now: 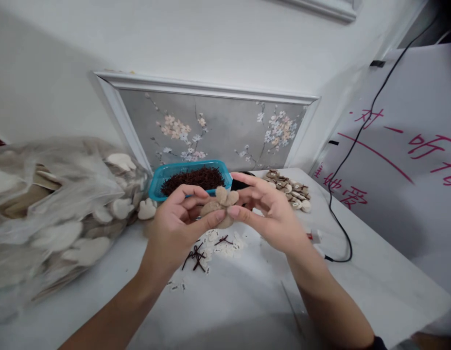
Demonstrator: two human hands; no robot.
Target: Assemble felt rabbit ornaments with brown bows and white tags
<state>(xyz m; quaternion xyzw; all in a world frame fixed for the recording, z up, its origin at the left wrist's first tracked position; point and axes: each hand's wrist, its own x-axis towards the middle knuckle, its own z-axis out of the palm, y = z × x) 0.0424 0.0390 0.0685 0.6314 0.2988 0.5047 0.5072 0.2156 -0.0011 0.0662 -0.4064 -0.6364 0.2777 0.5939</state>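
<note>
Between my two hands is a small beige plush piece [225,197] with two rounded ears upward, held above the table. My left hand [176,218] pinches its left side, thumb across the front. My right hand [272,214] grips the right side with thumb and fingers, and its index finger is raised. The fingers hide part of the piece. Below it on the table lie several dark brown ribbon bows [197,257] and a scatter of small white labels [231,247]. Behind my hands stands a blue plastic basket [156,188] holding a heap of dark brown bows [192,180].
At left bulges a clear plastic bag [65,209] of white and beige plush pieces. A pile of finished-looking plush pieces [291,190] sits at the back right. A black cable [351,243] runs down onto the white table [374,287]. A thin stick-like tool [291,306] lies near my right forearm.
</note>
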